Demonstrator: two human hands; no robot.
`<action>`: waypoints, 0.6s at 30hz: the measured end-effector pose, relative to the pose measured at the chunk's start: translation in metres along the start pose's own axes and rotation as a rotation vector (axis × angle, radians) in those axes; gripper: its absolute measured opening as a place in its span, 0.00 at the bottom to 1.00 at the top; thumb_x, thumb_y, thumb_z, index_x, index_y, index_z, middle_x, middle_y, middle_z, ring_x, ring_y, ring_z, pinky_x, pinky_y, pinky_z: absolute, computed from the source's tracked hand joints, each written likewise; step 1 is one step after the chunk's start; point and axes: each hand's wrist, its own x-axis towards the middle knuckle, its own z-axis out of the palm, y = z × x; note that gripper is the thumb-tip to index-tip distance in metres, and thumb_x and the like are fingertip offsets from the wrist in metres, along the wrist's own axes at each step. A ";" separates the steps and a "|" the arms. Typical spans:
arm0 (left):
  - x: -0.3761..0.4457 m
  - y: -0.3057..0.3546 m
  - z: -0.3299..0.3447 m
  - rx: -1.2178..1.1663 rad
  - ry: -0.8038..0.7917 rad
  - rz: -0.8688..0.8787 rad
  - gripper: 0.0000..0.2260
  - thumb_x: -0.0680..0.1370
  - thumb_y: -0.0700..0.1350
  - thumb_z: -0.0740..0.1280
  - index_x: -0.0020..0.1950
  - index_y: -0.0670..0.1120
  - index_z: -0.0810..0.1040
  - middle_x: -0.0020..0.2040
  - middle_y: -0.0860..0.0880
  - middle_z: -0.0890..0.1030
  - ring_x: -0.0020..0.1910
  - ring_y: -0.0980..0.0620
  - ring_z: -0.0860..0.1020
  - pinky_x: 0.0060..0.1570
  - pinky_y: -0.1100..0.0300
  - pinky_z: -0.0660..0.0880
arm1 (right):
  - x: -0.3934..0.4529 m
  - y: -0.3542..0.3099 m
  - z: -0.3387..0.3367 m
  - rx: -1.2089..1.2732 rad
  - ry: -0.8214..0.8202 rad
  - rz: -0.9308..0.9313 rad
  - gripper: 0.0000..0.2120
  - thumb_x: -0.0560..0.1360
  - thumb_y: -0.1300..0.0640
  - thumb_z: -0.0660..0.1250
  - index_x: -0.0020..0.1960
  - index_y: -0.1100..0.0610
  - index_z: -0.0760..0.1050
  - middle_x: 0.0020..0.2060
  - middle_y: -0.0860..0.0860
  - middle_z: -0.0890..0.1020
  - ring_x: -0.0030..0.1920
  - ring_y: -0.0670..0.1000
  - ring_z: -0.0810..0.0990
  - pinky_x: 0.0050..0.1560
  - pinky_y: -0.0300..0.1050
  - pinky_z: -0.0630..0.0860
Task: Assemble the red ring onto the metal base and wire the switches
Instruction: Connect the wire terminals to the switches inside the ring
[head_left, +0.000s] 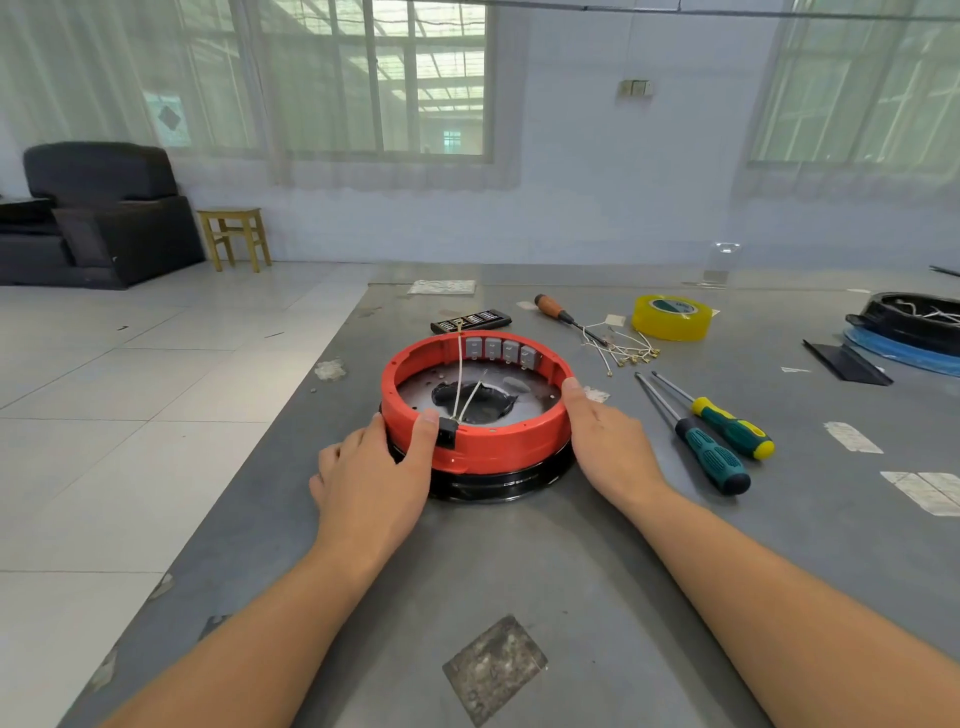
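A red ring (498, 441) sits on a round black-rimmed metal base (488, 486) in the middle of the grey table. Several grey switches (503, 351) line the ring's far inner wall. White wires (465, 397) run from a black part on the near rim across the base's metal plate (441, 382). My left hand (374, 467) grips the ring's near left side, thumb on top of the rim. My right hand (605, 441) lies against the ring's right side, thumb on the rim.
Two green-handled screwdrivers (722, 436) lie right of the ring. Behind them are loose white wires (626, 351), an orange-handled screwdriver (558, 312), a yellow tape roll (671, 317) and a black bit case (470, 320). Another black assembly (914, 322) sits far right. The table edge (291, 415) runs along the left.
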 end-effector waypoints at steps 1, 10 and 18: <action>-0.001 -0.002 -0.002 0.040 0.001 -0.013 0.32 0.76 0.76 0.45 0.52 0.56 0.77 0.56 0.51 0.81 0.67 0.40 0.70 0.68 0.42 0.63 | 0.000 -0.001 0.001 -0.023 -0.027 -0.011 0.39 0.81 0.30 0.42 0.49 0.59 0.79 0.31 0.42 0.74 0.36 0.42 0.74 0.38 0.36 0.64; 0.007 -0.011 -0.013 -0.020 0.154 0.463 0.23 0.83 0.58 0.63 0.77 0.53 0.72 0.74 0.52 0.75 0.77 0.47 0.67 0.76 0.40 0.64 | -0.003 -0.006 0.001 -0.065 -0.107 -0.028 0.40 0.78 0.26 0.38 0.79 0.45 0.65 0.74 0.48 0.73 0.76 0.55 0.68 0.75 0.55 0.62; 0.008 -0.022 -0.010 -0.060 0.043 0.739 0.21 0.74 0.63 0.71 0.61 0.52 0.83 0.62 0.58 0.82 0.64 0.57 0.79 0.66 0.52 0.72 | -0.010 -0.007 0.000 0.016 -0.160 -0.148 0.42 0.74 0.23 0.41 0.82 0.41 0.49 0.79 0.46 0.67 0.77 0.51 0.67 0.77 0.58 0.63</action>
